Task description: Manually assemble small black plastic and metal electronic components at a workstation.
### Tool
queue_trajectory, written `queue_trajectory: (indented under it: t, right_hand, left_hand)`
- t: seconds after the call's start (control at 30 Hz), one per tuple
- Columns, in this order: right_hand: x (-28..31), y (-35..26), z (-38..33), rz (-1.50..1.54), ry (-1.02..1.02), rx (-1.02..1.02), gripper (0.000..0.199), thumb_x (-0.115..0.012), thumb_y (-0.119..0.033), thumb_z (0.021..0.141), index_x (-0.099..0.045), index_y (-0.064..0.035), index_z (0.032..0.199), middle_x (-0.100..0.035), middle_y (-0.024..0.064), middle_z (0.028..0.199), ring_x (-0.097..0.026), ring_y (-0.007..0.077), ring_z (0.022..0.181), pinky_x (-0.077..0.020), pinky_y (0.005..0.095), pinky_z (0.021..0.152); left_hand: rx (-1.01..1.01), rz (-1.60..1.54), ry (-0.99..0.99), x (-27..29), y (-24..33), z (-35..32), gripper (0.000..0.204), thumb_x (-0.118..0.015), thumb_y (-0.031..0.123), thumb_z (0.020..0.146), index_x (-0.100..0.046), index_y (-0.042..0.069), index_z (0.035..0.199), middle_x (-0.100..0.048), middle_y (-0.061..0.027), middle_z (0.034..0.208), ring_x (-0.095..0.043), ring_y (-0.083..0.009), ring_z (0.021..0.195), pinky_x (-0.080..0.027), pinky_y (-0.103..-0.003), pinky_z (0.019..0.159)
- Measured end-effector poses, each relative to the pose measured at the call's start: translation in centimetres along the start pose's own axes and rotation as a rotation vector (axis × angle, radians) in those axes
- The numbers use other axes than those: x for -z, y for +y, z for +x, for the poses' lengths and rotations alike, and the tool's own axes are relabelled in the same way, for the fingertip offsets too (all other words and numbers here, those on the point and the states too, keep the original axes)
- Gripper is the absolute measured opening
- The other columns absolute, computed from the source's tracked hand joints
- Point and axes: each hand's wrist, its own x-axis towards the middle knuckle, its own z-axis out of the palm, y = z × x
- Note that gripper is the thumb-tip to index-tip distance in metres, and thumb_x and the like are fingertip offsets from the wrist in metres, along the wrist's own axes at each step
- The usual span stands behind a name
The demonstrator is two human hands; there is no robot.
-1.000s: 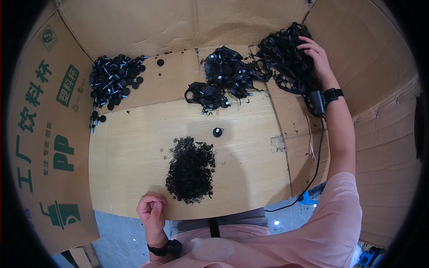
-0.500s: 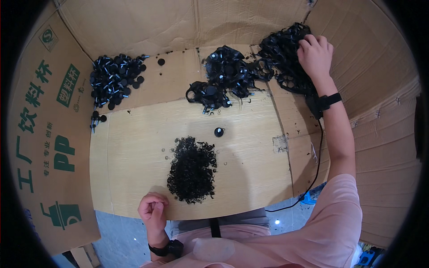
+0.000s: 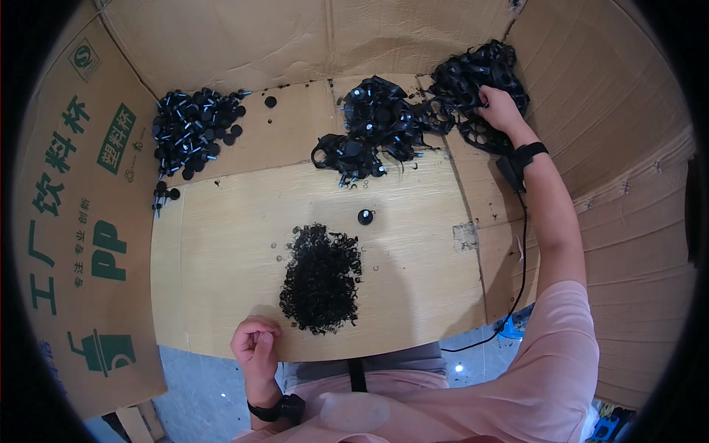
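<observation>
A tangle of black plastic ring frames (image 3: 480,92) lies heaped at the far right corner of the cardboard-lined tabletop (image 3: 221,244), within an arm's stretch. The right hand (image 3: 501,111) rests on it, fingers curled into the tangle, apparently gripping a piece. The left hand (image 3: 256,345) sits at the near edge, loosely fisted, thumb against fingers; what it holds, I cannot tell. A pile of small black rings (image 3: 321,279) lies just beside it.
</observation>
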Motion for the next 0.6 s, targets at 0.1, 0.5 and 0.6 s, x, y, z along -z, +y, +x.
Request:
queue_trajectory:
  t: [0.1,0.5,0.6]
  right_hand:
    - [-0.8,2.6,0.0,0.517,0.079,-0.232,0.028,-0.071,-0.014,0.079,-0.044,-0.0073,0.073,-0.06,0.0076,0.07,-0.06,0.0239,0.066,-0.049,0.0322,0.06]
    - [5.6,-11.5,-5.2,0.728,-0.009,0.151,0.025,-0.065,-0.003,0.081,-0.041,-0.0046,0.076,-0.056,0.0024,0.083,-0.043,0.0051,0.068,-0.0401,0.0201,0.06]
    - [5.9,-17.4,-8.8,0.631,-0.361,0.527,0.02,-0.065,0.0,0.076,-0.046,-0.0042,0.078,-0.059,0.005,0.084,-0.051,0.0104,0.068,-0.0443,0.0251,0.06]
  left_hand:
    - [-0.017,-0.003,-0.018,0.1,-0.2,0.0,0.009,-0.059,0.008,0.088,-0.054,0.001,0.089,-0.056,-0.0101,0.081,-0.054,-0.0165,0.072,-0.043,-0.026,0.064]
    - [0.041,0.074,-0.001,0.3,0.2,-0.4,0.006,-0.055,0.007,0.088,-0.053,0.001,0.09,-0.054,-0.0082,0.081,-0.051,-0.016,0.073,-0.042,-0.028,0.067]
    - [0.04,0.077,-0.007,0.6,-0.1,-0.3,0.006,-0.055,0.007,0.088,-0.052,0.002,0.088,-0.053,-0.0081,0.081,-0.05,-0.0159,0.073,-0.04,-0.028,0.065]
